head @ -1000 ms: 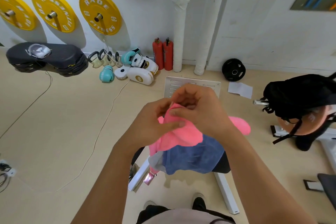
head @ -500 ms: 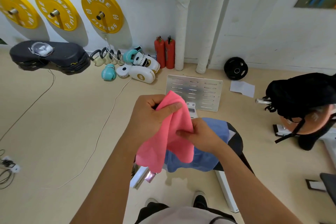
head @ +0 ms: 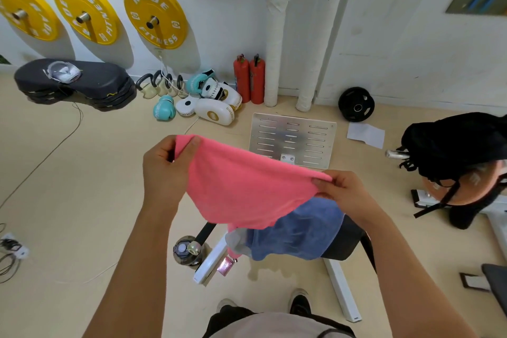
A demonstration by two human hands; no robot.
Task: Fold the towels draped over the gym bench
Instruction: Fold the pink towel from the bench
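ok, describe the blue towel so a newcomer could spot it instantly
Find the black gym bench on white legs at lower centre. The blue towel is draped over its near end, just below the pink towel held up by both hands. It is the only blue cloth, lying unheld.

The pink towel point(head: 244, 189) is soft matt cloth with a fine, slightly fuzzy nap; the blue towel point(head: 296, 230) over the bench's near end looks like coarser terry cloth, also matt. The bench pad point(head: 345, 244) is smooth black vinyl with a dull sheen, on a glossy white painted metal frame point(head: 341, 288). Past the bench's far end a slotted plate point(head: 292, 140) is brushed bare metal. The yellow weight plates point(head: 155, 15) look like matt rubber round shiny metal hubs. The fire extinguishers point(head: 249, 79) are glossy red painted metal. The floor point(head: 82, 186) is smooth, matt beige.
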